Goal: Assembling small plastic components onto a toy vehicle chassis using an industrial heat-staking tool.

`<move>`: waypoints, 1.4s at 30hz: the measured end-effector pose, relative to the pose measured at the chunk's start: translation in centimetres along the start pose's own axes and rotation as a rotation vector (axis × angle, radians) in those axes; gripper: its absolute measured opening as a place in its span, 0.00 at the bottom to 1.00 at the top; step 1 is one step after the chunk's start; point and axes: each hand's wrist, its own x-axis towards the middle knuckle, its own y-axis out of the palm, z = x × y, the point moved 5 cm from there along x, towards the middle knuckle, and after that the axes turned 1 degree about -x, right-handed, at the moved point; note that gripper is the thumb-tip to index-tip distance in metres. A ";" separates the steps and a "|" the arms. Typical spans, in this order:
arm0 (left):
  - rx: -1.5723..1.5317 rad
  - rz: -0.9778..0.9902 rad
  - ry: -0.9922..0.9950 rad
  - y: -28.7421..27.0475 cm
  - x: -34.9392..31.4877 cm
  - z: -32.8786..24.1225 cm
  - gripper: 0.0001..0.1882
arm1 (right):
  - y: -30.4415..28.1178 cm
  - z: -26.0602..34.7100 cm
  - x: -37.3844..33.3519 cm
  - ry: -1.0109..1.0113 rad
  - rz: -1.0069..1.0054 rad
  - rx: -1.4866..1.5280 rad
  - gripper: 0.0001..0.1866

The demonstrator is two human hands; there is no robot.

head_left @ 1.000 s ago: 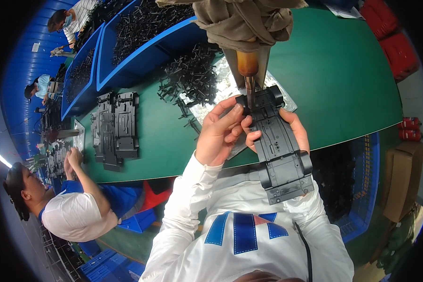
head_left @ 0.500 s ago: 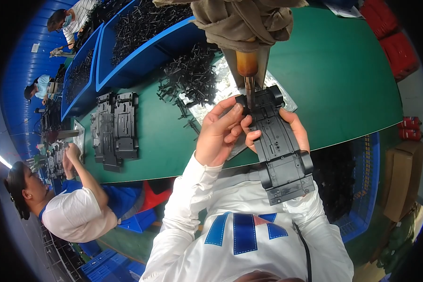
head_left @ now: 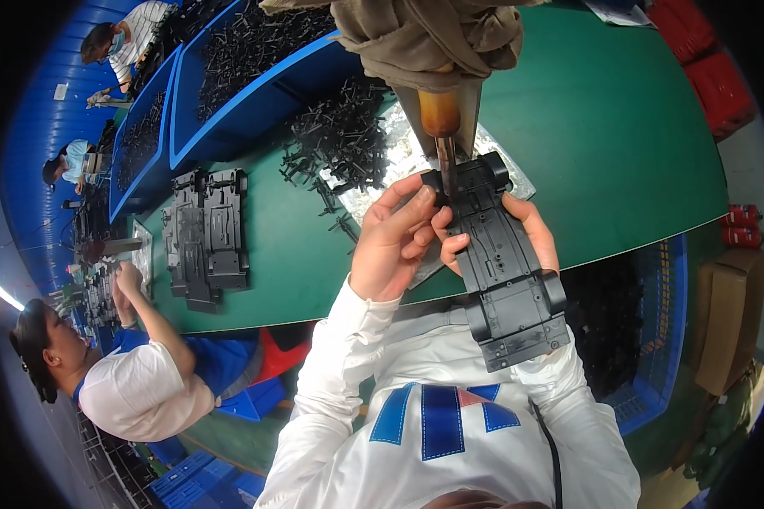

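A long black plastic chassis plate (head_left: 502, 254), shaped like a toy car's underside, is held tilted over the near table edge. My right hand (head_left: 532, 231) wraps it from beneath, thumb along the right edge and fingertips curled over the left edge. Pinched fingers of my left hand (head_left: 388, 248) grip its upper left corner. Right there, the metal tip (head_left: 446, 165) of a mounted iron with an amber collar (head_left: 440, 112) comes down at the chassis. Whether the tip touches the plastic I cannot tell. Brown cloth (head_left: 424, 38) wraps the fixture above.
A pile of small black parts (head_left: 339, 131) lies beside a white, shiny bag (head_left: 399, 161) on the green table (head_left: 603, 153). Several finished-looking black plates (head_left: 205, 242) rest leftward, below blue bins (head_left: 255, 97). A co-worker (head_left: 136, 365) sits at left; a blue crate (head_left: 662, 339) stands right.
The view has shifted very slightly. The iron's tip and collar appear slightly left and lower against the chassis. Both hands keep the same hold.
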 end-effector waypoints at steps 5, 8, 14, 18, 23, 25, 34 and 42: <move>0.035 -0.012 0.008 -0.3 0.1 0.0 0.18 | 0.2 -0.1 -0.1 -0.011 0.000 0.000 0.27; 0.069 -0.003 0.000 -0.2 0.2 0.0 0.16 | 0.3 -0.1 0.0 -0.010 -0.030 0.064 0.27; 0.068 0.000 -0.007 0.1 0.0 -0.2 0.15 | 0.3 -0.1 0.0 0.002 -0.013 0.052 0.28; 0.079 -0.017 -0.003 0.0 0.1 -0.2 0.14 | 0.0 0.0 0.0 -0.001 0.006 -0.020 0.27; 0.082 -0.006 0.003 0.0 0.1 -0.1 0.14 | -0.3 0.1 0.1 0.013 0.004 -0.019 0.28; 0.075 -0.001 0.004 0.0 0.1 -0.1 0.15 | -0.2 0.1 0.0 -0.002 -0.007 -0.025 0.27; 0.076 0.003 0.002 0.1 0.1 -0.1 0.15 | 0.2 0.0 0.1 0.005 -0.018 0.035 0.28; 0.059 0.024 -0.002 -0.1 0.2 -0.1 0.15 | 0.2 -0.1 0.0 0.011 -0.005 0.029 0.28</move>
